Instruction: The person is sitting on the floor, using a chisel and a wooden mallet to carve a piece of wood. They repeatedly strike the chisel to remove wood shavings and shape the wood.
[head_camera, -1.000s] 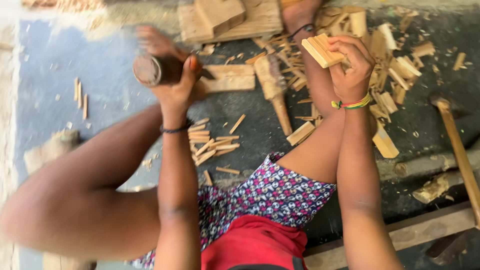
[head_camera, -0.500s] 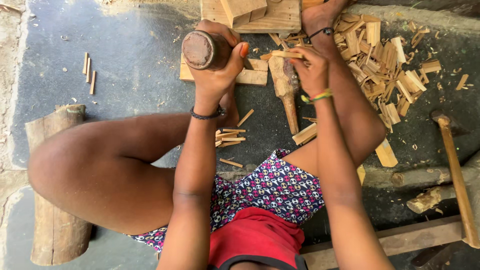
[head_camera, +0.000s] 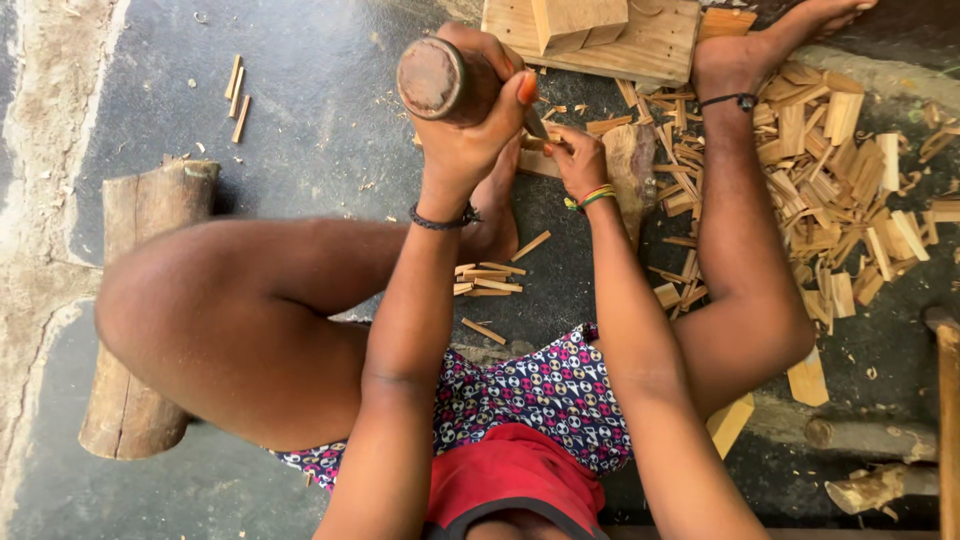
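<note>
My left hand (head_camera: 470, 120) is raised and closed around a tool with a thick round wooden handle (head_camera: 435, 80), seen end-on. A dark blade (head_camera: 535, 125) shows just below the fist. My right hand (head_camera: 578, 160) is lower and to the right, pinching a small wooden piece (head_camera: 540, 160) on the ground beside my left foot. The blade's tip meets that piece next to my right fingers. Both wrists wear bands.
A thick wooden block (head_camera: 600, 40) lies at the top and a carved wooden piece (head_camera: 632, 170) beside my right hand. Wood chips (head_camera: 830, 200) pile up on the right, thin sticks (head_camera: 485, 280) between my legs. A log (head_camera: 150, 300) lies at the left, a wooden handle (head_camera: 945, 400) at the right edge.
My right hand has come from the chip pile with a wooden piece and set it down in front of me. My left hand has moved right with the tool to meet it.
</note>
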